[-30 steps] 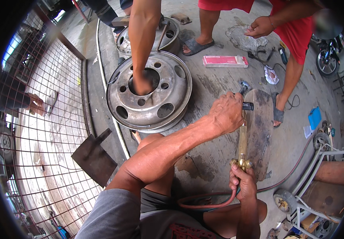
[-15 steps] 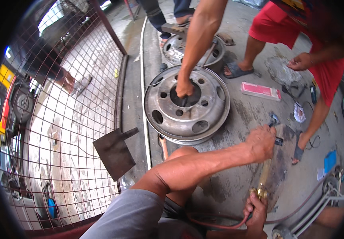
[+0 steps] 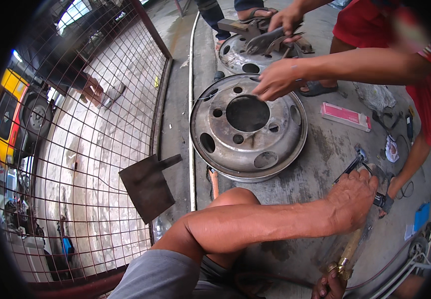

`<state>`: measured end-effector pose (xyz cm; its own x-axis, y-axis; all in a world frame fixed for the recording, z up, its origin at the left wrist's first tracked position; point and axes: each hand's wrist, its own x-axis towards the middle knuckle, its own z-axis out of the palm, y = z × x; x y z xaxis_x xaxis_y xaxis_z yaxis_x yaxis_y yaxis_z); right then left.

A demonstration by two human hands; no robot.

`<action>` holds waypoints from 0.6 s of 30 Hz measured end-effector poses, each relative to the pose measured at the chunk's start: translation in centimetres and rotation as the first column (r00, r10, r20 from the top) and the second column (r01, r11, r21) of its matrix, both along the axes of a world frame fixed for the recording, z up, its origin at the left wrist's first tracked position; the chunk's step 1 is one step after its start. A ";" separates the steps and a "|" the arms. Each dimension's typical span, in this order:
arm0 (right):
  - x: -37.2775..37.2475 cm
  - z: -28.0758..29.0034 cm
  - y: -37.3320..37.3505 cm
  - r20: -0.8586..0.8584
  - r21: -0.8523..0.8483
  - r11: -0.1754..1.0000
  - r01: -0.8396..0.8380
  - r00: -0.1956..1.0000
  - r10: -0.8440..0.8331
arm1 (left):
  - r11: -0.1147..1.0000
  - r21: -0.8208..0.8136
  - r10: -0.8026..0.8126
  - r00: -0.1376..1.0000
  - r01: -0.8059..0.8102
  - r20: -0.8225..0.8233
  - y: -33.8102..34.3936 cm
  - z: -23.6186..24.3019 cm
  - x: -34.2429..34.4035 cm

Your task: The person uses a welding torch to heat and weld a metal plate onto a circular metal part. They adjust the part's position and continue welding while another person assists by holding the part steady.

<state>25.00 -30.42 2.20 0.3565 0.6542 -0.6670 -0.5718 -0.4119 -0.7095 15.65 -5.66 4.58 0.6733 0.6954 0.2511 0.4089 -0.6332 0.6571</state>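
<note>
My left arm, in a grey sleeve, reaches across to the right. My left hand (image 3: 352, 199) is closed around a slim black tool (image 3: 379, 200) whose kind I cannot make out. Below it, near the lower edge, my right hand (image 3: 331, 285) grips a brass gas torch (image 3: 346, 258), its tube pointing up toward my left hand. No flame shows. Beyond my knee lies a steel wheel rim (image 3: 215, 144) with a round centre hole. Over its far right side hovers another person's hand (image 3: 280, 79); a second hand (image 3: 287, 22) holds a grey metal tool (image 3: 265, 41).
A red wire-mesh fence (image 3: 90, 149) stands at left, a dark metal plate with a handle (image 3: 145, 189) beside it. Behind lies a second rim (image 3: 230, 56). A pink box (image 3: 345, 117), a blue box (image 3: 422, 215) and a person in red shorts (image 3: 427, 104) are at right.
The other person's hand has come up out of the rim's centre hole, and a grey metal tool is now held above the rims. Both my hands appear farther right and lower.
</note>
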 end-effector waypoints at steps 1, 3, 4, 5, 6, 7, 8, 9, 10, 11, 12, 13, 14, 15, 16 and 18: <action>0.1 -0.2 -0.2 -0.002 0.022 1.000 0.004 1.000 -0.004 | 1.000 -0.010 -0.006 1.000 0.006 0.003 0.0 0.3 -0.4; 0.4 -0.6 -0.4 0.003 0.031 1.000 -0.003 1.000 0.003 | 1.000 -0.005 0.006 1.000 -0.006 -0.024 0.3 0.1 -0.7; 0.4 -0.8 -0.4 0.005 0.035 0.999 -0.006 1.000 0.006 | 1.000 -0.003 0.011 0.999 -0.011 -0.038 0.5 0.0 -0.8; 0.2 -0.8 -0.2 0.006 0.027 1.000 -0.008 1.000 0.008 | 1.000 -0.009 0.016 0.999 -0.016 -0.030 0.7 -0.1 -1.0; 0.0 -0.6 -0.1 0.005 0.020 1.000 -0.010 1.000 0.009 | 1.000 -0.015 0.020 1.000 -0.021 -0.024 0.9 -0.3 -1.2; -0.2 -0.4 0.1 0.003 0.013 1.000 -0.010 1.000 0.010 | 0.999 -0.021 0.024 1.000 -0.025 -0.019 1.1 -0.4 -1.3; -0.4 -0.1 0.3 0.007 0.015 1.000 -0.014 1.000 0.014 | 0.999 -0.021 0.031 0.999 -0.032 -0.020 1.2 -0.6 -1.1; -0.7 0.3 0.6 0.010 0.016 1.000 -0.016 1.000 0.016 | 0.999 -0.022 0.037 0.999 -0.038 -0.023 1.2 -0.8 -0.8; -1.0 0.6 0.9 0.011 0.017 1.000 -0.018 1.000 0.017 | 0.999 -0.022 0.042 0.999 -0.042 -0.026 1.2 -1.0 -0.6; -1.3 1.0 1.2 0.021 -0.005 1.000 -0.018 1.000 0.018 | 0.998 -0.043 0.041 0.999 -0.043 -0.030 1.1 -0.7 -0.5; -1.6 1.3 1.7 0.029 -0.028 0.999 -0.016 0.999 0.017 | 0.997 -0.064 0.039 0.999 -0.042 -0.035 1.1 -0.5 -0.5; -1.8 1.5 2.0 0.038 -0.051 0.999 -0.013 0.999 0.015 | 0.996 -0.085 0.036 0.999 -0.039 -0.040 1.1 -0.3 -0.6; -1.7 1.4 1.9 0.029 -0.057 0.998 -0.019 0.999 0.021 | 0.996 -0.078 0.027 0.999 -0.030 -0.036 1.0 -0.2 -0.7; -1.6 1.1 1.9 0.021 -0.063 0.998 -0.025 0.999 0.026 | 0.997 -0.072 0.019 0.999 -0.021 -0.033 0.9 -0.2 -1.0; -1.5 0.9 1.9 0.012 -0.069 0.997 -0.030 0.999 0.031 | 0.998 -0.066 0.010 0.999 -0.012 -0.031 0.8 -0.2 -1.0; -1.6 0.7 2.0 0.039 -0.077 0.997 -0.024 0.999 0.028 | 0.997 -0.072 -0.011 0.998 0.006 -0.059 0.7 0.0 -0.9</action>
